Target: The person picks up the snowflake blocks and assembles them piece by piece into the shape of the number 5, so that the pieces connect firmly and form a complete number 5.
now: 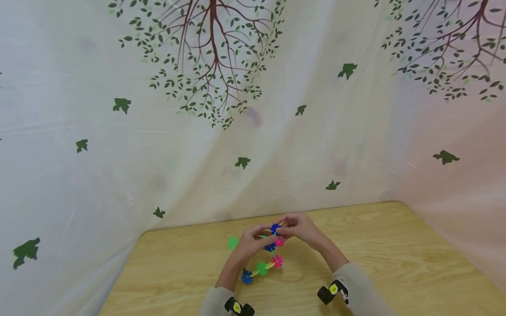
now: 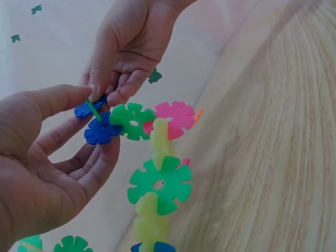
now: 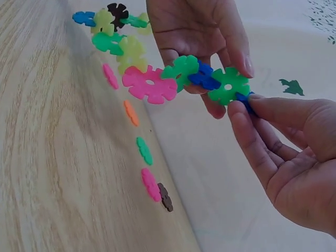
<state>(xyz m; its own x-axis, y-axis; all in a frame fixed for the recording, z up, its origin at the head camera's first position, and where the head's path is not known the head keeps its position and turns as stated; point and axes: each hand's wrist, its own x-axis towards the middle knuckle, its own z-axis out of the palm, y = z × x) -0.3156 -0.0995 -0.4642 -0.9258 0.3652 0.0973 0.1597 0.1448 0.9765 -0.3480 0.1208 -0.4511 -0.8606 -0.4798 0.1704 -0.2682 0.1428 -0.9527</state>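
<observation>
Several slotted discs (image 2: 176, 186) form a chain (image 1: 262, 269) above the worktop (image 1: 395, 259). The left hand (image 1: 251, 241) pinches a green disc (image 3: 223, 93), the right hand (image 1: 302, 228) a blue disc (image 1: 276, 228) beside it; the rest trails toward seven o'clock. All look light, thin and stiff; joints would probably twist loose before anything breaks, so grip rims beside each joint. Cloth (image 1: 276, 184) rises past the far edge at twelve o'clock; wider room lies toward three.
</observation>
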